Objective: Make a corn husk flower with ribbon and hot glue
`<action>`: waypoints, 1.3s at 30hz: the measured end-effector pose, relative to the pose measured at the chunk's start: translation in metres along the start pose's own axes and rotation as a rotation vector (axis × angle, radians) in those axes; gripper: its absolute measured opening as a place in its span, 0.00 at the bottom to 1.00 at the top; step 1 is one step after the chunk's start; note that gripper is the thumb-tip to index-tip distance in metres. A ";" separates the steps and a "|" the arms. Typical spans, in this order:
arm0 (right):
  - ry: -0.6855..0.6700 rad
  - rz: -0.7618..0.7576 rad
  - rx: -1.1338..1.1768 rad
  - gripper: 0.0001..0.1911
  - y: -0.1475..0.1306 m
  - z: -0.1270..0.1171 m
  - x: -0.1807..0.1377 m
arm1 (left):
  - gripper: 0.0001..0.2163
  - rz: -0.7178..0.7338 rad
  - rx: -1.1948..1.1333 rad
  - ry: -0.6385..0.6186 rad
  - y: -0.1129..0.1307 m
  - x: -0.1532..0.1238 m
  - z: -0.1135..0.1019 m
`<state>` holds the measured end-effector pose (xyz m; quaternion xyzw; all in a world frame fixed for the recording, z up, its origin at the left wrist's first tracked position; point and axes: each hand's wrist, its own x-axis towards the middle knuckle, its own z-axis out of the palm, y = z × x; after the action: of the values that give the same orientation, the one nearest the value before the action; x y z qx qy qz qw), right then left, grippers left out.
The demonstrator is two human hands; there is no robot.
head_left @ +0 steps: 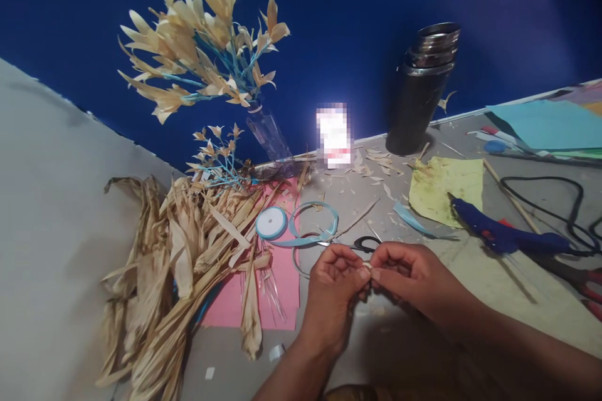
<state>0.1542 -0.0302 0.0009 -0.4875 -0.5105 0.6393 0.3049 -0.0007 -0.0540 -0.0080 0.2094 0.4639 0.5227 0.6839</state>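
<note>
My left hand [335, 282] and my right hand [411, 269] meet at the fingertips, both pinching a small pale piece of dried corn husk [367, 267]. Most of that piece is hidden by the fingers. Just behind the hands lie scissors with black handles [367, 242], partly covered. A spool of light blue ribbon [271, 223] rests to the left, with a loose loop of ribbon [337, 219] beside it. Dried corn husks [183, 263] are heaped at the left, partly over pink paper [285, 301].
Husk flowers on blue stems [207, 69] lean in a clear bottle [270, 135] by the blue wall. A dark flask [418, 100] stands at the back right. To the right, a blue glue gun [508, 229] with a black cord [540, 200] lies near yellow paper [463, 185].
</note>
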 end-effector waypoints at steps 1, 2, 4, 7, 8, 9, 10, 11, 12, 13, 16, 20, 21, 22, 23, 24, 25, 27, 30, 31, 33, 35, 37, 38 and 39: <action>0.009 -0.024 -0.028 0.09 0.000 0.000 -0.001 | 0.15 0.017 0.023 0.014 0.001 0.000 0.001; 0.019 -0.048 -0.058 0.09 0.001 0.000 -0.002 | 0.13 0.033 0.053 0.027 0.001 -0.001 0.001; 0.037 -0.076 -0.116 0.08 0.002 0.000 -0.003 | 0.11 0.072 0.129 0.054 0.003 -0.002 0.002; 0.048 -0.088 -0.163 0.09 0.003 0.001 -0.004 | 0.08 0.161 0.224 0.105 0.004 -0.005 0.003; 0.047 -0.094 -0.162 0.09 0.003 0.001 -0.004 | 0.07 0.187 0.254 0.112 0.004 -0.006 0.003; 0.044 -0.098 -0.155 0.09 0.004 0.001 -0.003 | 0.06 0.207 0.285 0.110 0.005 -0.007 0.002; 0.040 -0.101 -0.146 0.09 0.005 0.001 -0.002 | 0.04 0.223 0.319 0.105 0.005 -0.007 0.002; 0.037 -0.102 -0.136 0.09 0.005 0.001 -0.002 | 0.03 0.239 0.356 0.099 0.005 -0.008 0.002; 0.036 -0.103 -0.128 0.09 0.006 0.002 -0.001 | 0.02 0.258 0.396 0.094 0.005 -0.008 0.001; 0.038 -0.107 -0.124 0.09 0.007 0.002 0.000 | 0.01 0.278 0.434 0.093 0.005 -0.008 0.000; 0.067 -0.139 -0.135 0.09 0.009 0.003 0.000 | 0.02 0.312 0.503 0.097 0.005 -0.007 -0.002; 0.099 -0.152 -0.157 0.08 0.006 0.005 -0.002 | 0.03 0.273 0.504 0.104 0.005 -0.007 -0.002; 0.086 -0.127 -0.124 0.08 0.005 0.005 -0.002 | 0.04 0.271 0.477 0.097 0.005 -0.006 -0.002; 0.066 -0.086 -0.073 0.09 0.004 0.005 -0.001 | 0.06 0.266 0.436 0.082 0.005 -0.006 -0.002; 0.044 -0.034 -0.013 0.09 0.003 0.004 -0.001 | 0.09 0.257 0.382 0.063 0.005 -0.006 -0.002; 0.023 0.022 0.046 0.11 0.002 0.003 0.000 | 0.11 0.238 0.321 0.045 0.005 -0.005 -0.002; 0.000 0.071 0.092 0.12 0.002 0.002 0.001 | 0.12 0.212 0.263 0.027 0.005 -0.004 -0.003; -0.039 0.124 0.139 0.14 0.002 0.000 0.003 | 0.14 0.161 0.171 0.004 0.004 -0.003 -0.004; -0.086 0.132 0.163 0.16 0.003 -0.002 0.004 | 0.14 0.167 0.082 0.015 0.005 -0.002 -0.004; -0.093 0.133 0.160 0.16 0.003 -0.002 0.003 | 0.15 0.185 0.064 0.024 0.006 -0.002 -0.004; -0.098 0.141 0.135 0.17 0.002 -0.002 0.002 | 0.15 0.219 0.043 0.033 0.009 -0.003 -0.004; -0.098 0.140 0.097 0.16 0.000 -0.002 0.001 | 0.15 0.240 0.039 0.035 0.010 -0.004 -0.004; -0.090 0.125 0.065 0.16 -0.002 -0.002 0.001 | 0.15 0.256 0.035 0.042 0.011 -0.005 -0.004; -0.081 0.113 0.054 0.15 -0.002 -0.002 0.001 | 0.14 0.261 0.032 0.045 0.011 -0.006 -0.004; -0.070 0.101 0.046 0.15 -0.002 -0.002 0.000 | 0.14 0.263 0.028 0.047 0.011 -0.006 -0.004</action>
<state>0.1558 -0.0283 0.0031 -0.4829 -0.4807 0.6821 0.2653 -0.0103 -0.0566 0.0010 0.2656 0.4554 0.6061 0.5956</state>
